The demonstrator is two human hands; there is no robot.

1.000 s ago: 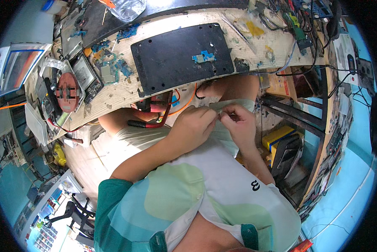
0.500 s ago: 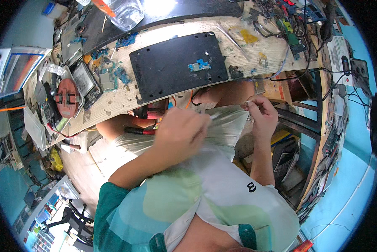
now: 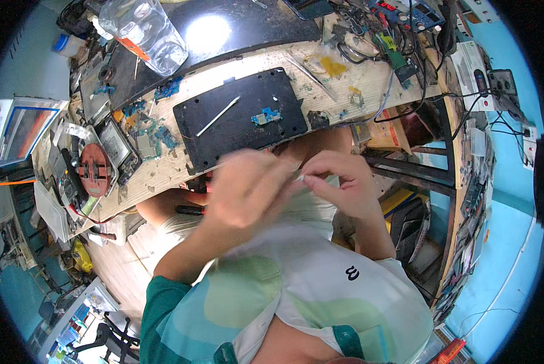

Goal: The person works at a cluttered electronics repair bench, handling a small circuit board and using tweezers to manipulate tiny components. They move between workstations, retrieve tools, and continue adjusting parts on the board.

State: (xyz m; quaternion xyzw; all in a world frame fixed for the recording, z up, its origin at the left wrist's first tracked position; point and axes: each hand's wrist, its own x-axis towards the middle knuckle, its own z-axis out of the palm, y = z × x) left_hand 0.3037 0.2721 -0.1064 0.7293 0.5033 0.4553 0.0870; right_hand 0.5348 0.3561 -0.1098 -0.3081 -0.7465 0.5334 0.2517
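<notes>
R hand (image 3: 345,181) is pinching a sm. wht bit (image 3: 300,178) btwn thumb & forefinger tips, over the lap (image 3: 305,209), just on the person's side of the bench (image 3: 369,79); can't tell what the bit is exactly. L hand (image 3: 245,188) is hovering nr it, back up, blurring; can't tell if its fingers are gripping anything or touching the bit. Both forearms are angling in toward each other.

Ahead of the hands, a blk pad (image 3: 238,130) is lying on the bench. A thin wht stick (image 3: 217,116) is resting on it at a slant, L of ctr; a blue PCB (image 3: 266,116) is lying to the stick's R. Tweezers (image 3: 311,76) are lying beyond the pad's R side, nr a yellow scrap (image 3: 334,67).

Back L, a clear bottle (image 3: 143,36) is standing by a bright glare on the dark mat (image 3: 266,30). At L, a red disc (image 3: 95,167) is sitting nr an opened device (image 3: 119,142). Back R, a blue PSU (image 3: 414,15) is showing lit red digits, w/ cables running nearby.
</notes>
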